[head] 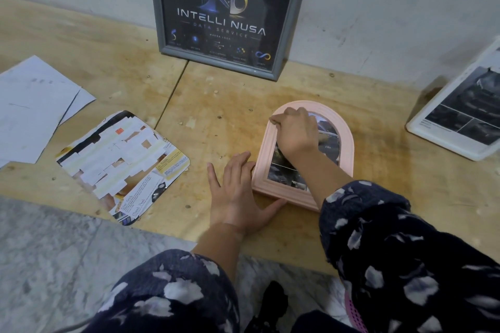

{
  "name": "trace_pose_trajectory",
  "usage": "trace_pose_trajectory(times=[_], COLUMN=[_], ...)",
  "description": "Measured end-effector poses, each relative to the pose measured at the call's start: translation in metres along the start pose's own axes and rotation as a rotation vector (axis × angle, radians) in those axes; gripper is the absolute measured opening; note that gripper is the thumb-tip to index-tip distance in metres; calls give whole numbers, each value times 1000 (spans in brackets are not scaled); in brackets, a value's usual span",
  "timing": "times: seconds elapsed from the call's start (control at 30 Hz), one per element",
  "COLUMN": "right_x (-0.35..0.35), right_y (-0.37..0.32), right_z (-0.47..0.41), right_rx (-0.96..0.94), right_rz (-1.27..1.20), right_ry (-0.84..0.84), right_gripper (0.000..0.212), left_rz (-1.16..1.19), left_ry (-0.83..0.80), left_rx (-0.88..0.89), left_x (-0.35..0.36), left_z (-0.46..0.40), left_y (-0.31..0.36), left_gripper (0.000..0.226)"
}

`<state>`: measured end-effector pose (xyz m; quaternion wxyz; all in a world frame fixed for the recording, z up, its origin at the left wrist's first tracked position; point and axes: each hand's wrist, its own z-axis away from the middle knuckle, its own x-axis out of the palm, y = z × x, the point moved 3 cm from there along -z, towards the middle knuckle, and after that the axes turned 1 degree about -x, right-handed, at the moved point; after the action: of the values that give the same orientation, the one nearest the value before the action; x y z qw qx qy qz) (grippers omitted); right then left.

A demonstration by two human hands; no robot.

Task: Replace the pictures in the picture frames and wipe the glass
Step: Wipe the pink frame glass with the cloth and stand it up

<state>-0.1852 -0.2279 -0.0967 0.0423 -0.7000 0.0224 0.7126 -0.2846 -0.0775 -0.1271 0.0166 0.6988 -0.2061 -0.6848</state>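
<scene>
**Wiping the arched frame's glass**

At lower centre-right, the pink arched frame (303,153) is lying flat on the desk (216,105). The left hand (238,194), fingers spread, is bracing its corner; the right hand (296,132), curled, is pressing on the glass, any cloth hidden. Light, overlapping strokes would suit.

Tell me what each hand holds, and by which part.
Left hand braces the pink arched frame at its lower-left corner, fingers straight. Right hand rests curled on its glass; nothing visibly gripped.

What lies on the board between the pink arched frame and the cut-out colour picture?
Only the left hand, pressed against the pink arched frame; towards the colour picture, the head view shows bare board.
</scene>
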Motion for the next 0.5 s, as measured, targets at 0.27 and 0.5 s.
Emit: trace_pose_trajectory(times=[0.27,0.5], right_x=[9,-7], right_y=[-3,-22], right_z=[63,92], right_rx=[-244,-431], right_rz=[-187,-54], right_ry=[219,256], right_gripper=[29,33], left_rz=[27,65], left_ry=[-2,2], left_rx=[-74,-80], left_x=[0,1], left_z=[-1,1], left_y=[-1,-2], left_gripper=[119,119])
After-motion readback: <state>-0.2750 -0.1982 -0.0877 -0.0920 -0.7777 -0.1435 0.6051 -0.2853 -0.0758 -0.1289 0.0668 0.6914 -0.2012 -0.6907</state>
